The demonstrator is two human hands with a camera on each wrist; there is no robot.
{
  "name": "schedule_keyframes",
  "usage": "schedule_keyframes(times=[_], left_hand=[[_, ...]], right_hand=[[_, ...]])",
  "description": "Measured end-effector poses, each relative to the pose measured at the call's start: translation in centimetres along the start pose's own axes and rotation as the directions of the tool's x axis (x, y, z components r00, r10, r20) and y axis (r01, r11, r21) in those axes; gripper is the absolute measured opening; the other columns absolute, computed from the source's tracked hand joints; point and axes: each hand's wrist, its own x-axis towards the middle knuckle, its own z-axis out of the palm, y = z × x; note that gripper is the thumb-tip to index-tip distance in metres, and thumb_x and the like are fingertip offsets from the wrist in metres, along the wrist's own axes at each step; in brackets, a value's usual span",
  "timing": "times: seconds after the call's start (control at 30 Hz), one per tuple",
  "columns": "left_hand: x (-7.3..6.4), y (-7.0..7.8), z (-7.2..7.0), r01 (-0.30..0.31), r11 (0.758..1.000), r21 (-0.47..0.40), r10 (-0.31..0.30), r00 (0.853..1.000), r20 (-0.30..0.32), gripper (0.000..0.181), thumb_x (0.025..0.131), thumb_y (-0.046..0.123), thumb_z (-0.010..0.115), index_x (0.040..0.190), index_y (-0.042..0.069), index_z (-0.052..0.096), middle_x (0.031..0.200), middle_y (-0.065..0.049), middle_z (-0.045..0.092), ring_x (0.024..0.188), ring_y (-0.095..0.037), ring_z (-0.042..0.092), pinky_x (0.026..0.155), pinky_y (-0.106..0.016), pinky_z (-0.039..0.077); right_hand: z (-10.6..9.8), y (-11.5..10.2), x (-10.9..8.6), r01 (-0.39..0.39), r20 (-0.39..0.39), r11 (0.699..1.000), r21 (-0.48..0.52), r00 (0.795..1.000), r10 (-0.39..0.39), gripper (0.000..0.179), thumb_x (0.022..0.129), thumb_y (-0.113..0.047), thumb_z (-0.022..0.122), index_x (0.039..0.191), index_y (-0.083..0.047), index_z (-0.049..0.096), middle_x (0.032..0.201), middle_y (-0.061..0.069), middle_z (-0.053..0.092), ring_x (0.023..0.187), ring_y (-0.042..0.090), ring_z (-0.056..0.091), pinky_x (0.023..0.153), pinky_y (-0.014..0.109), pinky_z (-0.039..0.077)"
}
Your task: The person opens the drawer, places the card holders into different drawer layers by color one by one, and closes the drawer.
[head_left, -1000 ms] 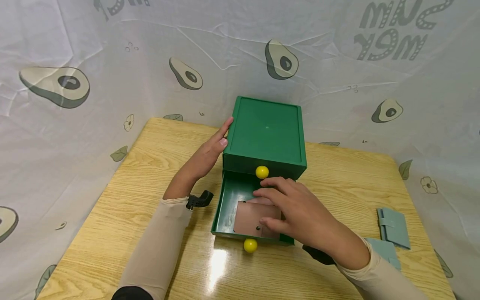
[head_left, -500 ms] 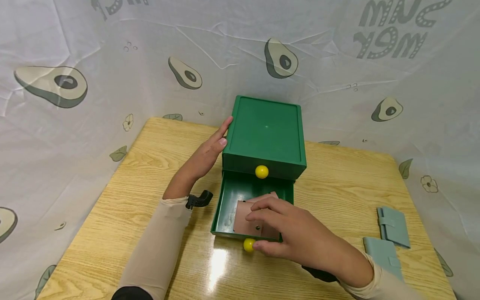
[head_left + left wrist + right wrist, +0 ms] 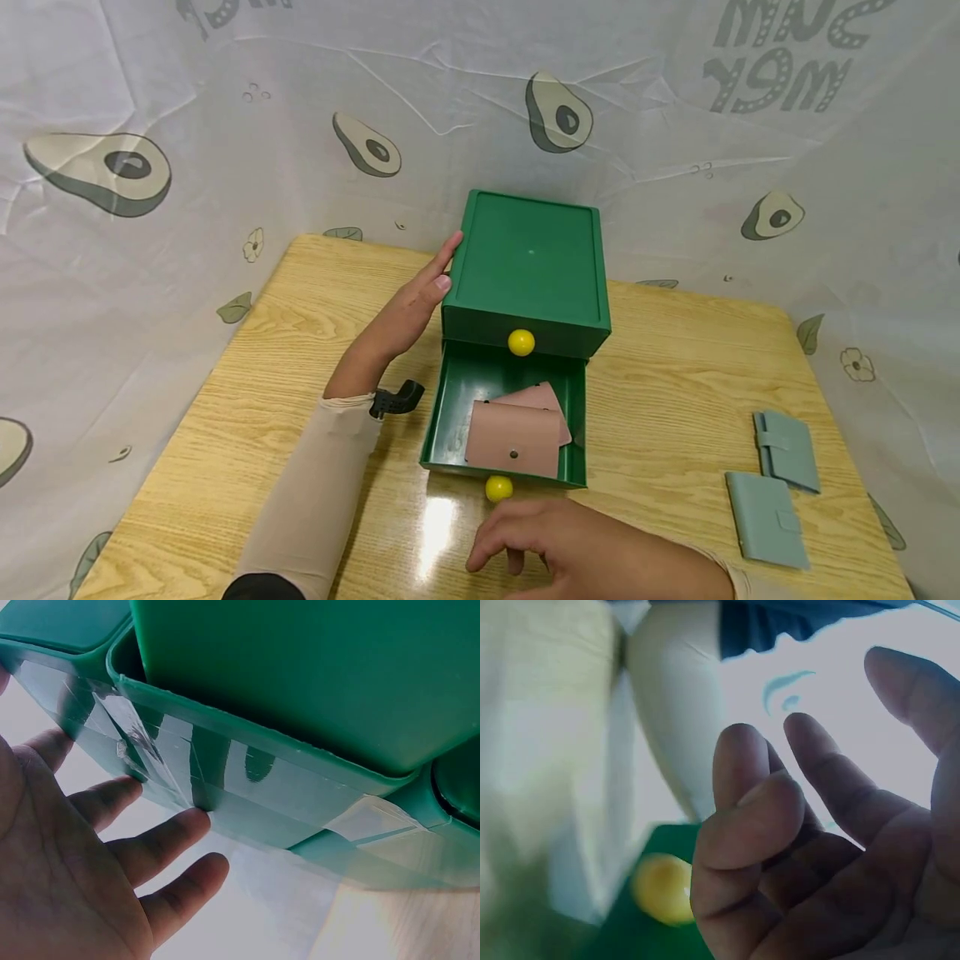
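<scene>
A green two-drawer box (image 3: 532, 254) stands at the back of the table, its lower drawer (image 3: 456, 417) pulled out. Inside that drawer lie two pink snap wallets: the front wallet (image 3: 517, 433) overlaps the rear wallet (image 3: 546, 397). My left hand (image 3: 405, 325) rests its extended fingers against the box's left side; in the left wrist view the fingertips (image 3: 196, 820) meet the green side wall. Just in front of the lower yellow knob (image 3: 498, 489), my right hand (image 3: 562, 542) hovers with loosely bent fingers and holds nothing. Another yellow knob (image 3: 521, 342) marks the upper drawer, which is closed.
Two blue-grey wallets with strap closures lie at the table's right: a far wallet (image 3: 791, 454) and a near wallet (image 3: 767, 518). Behind the wooden table (image 3: 675, 375) hangs a white cloth (image 3: 450, 92) printed with avocados.
My right hand has drawn back from over the lower drawer, past its knob toward the table's front, uncovering the pink wallets. The left hand has stayed against the box.
</scene>
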Motion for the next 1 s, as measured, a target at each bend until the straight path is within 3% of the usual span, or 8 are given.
schedule_keyframes(times=[0.13, 0.3, 0.47, 0.53, 0.67, 0.8, 0.9, 1.0], left_hand=[[0.0, 0.0, -0.1, -0.007, 1.0, -0.002, 0.007, 1.0, -0.004, 0.064, 0.115, 0.045, 0.029, 0.175, 0.036, 0.01, 0.18, 0.015, 0.008, 0.166, -0.015, 0.011, 0.134, -0.054, 0.012], [-0.1, -0.1, -0.1, -0.014, 1.0, -0.009, 0.014, 1.0, -0.002, 0.064, 0.115, 0.044, 0.029, 0.175, 0.034, 0.009, 0.18, 0.015, 0.007, 0.166, -0.015, 0.009, 0.134, -0.054, 0.011], [0.0, -0.1, -0.1, -0.021, 1.0, -0.01, 0.021, 1.0, 0.0, 0.065, 0.115, 0.048, 0.03, 0.175, 0.035, 0.009, 0.18, 0.015, 0.007, 0.166, -0.014, 0.008, 0.134, -0.054, 0.01], [0.1, -0.1, -0.1, -0.021, 1.0, -0.01, 0.021, 1.0, -0.001, 0.066, 0.115, 0.05, 0.03, 0.175, 0.036, 0.01, 0.18, 0.015, 0.008, 0.166, -0.013, 0.008, 0.134, -0.055, 0.01], [0.1, -0.1, -0.1, -0.016, 1.0, -0.011, 0.016, 1.0, -0.005, 0.066, 0.114, 0.051, 0.03, 0.175, 0.037, 0.01, 0.18, 0.016, 0.008, 0.166, -0.012, 0.009, 0.134, -0.056, 0.01], [0.1, 0.0, -0.1, -0.014, 1.0, -0.014, 0.014, 1.0, -0.007, 0.066, 0.114, 0.051, 0.03, 0.175, 0.037, 0.01, 0.179, 0.017, 0.009, 0.166, -0.012, 0.009, 0.133, -0.056, 0.01], [0.1, 0.1, -0.1, -0.014, 1.0, -0.018, 0.014, 1.0, -0.005, 0.066, 0.114, 0.051, 0.03, 0.175, 0.037, 0.01, 0.179, 0.017, 0.009, 0.165, -0.01, 0.008, 0.134, -0.055, 0.01], [0.1, 0.0, -0.1, -0.018, 1.0, -0.016, 0.018, 1.0, -0.002, 0.066, 0.114, 0.052, 0.03, 0.175, 0.036, 0.01, 0.179, 0.017, 0.008, 0.166, -0.011, 0.008, 0.134, -0.055, 0.01]], right_hand=[[1.5, 1.8, 0.3, -0.053, 0.051, 0.979, 0.196, 0.998, 0.044, 0.026, 0.109, -0.024, 0.068, 0.133, -0.016, 0.071, 0.123, -0.007, 0.071, 0.096, -0.007, 0.06, 0.089, 0.019, 0.056], [3.3, 4.0, 0.6, -0.201, 0.101, 0.849, 0.488, 0.979, 0.174, 0.023, 0.112, -0.02, 0.061, 0.128, -0.011, 0.075, 0.112, -0.006, 0.075, 0.088, -0.004, 0.064, 0.083, 0.017, 0.055], [4.4, 6.0, 1.0, -0.263, 0.062, 0.757, 0.598, 0.957, 0.284, 0.028, 0.112, -0.023, 0.059, 0.125, -0.003, 0.074, 0.114, 0.005, 0.074, 0.089, 0.005, 0.065, 0.075, 0.019, 0.054], [4.6, 6.6, 1.3, -0.269, 0.048, 0.707, 0.654, 0.948, 0.316, 0.032, 0.112, -0.023, 0.059, 0.126, 0.003, 0.072, 0.117, 0.009, 0.073, 0.091, 0.009, 0.066, 0.071, 0.021, 0.053], [4.6, 7.3, 1.7, -0.262, 0.053, 0.594, 0.761, 0.937, 0.347, 0.042, 0.112, -0.025, 0.057, 0.132, 0.01, 0.065, 0.118, 0.003, 0.072, 0.091, 0.012, 0.069, 0.067, 0.022, 0.052], [4.4, 7.6, 1.8, -0.244, 0.086, 0.472, 0.847, 0.939, 0.332, 0.037, 0.112, -0.026, 0.055, 0.134, 0.003, 0.064, 0.12, -0.001, 0.072, 0.094, 0.01, 0.072, 0.069, 0.022, 0.054], [4.3, 7.7, 1.7, -0.215, 0.086, 0.406, 0.888, 0.946, 0.313, 0.031, 0.113, -0.027, 0.053, 0.134, -0.008, 0.065, 0.122, -0.001, 0.072, 0.095, 0.01, 0.073, 0.071, 0.022, 0.056], [4.1, 7.9, 1.7, -0.167, 0.06, 0.374, 0.912, 0.958, 0.28, 0.03, 0.114, -0.027, 0.051, 0.135, -0.01, 0.064, 0.123, 0.0, 0.072, 0.095, 0.011, 0.073, 0.074, 0.023, 0.058]])
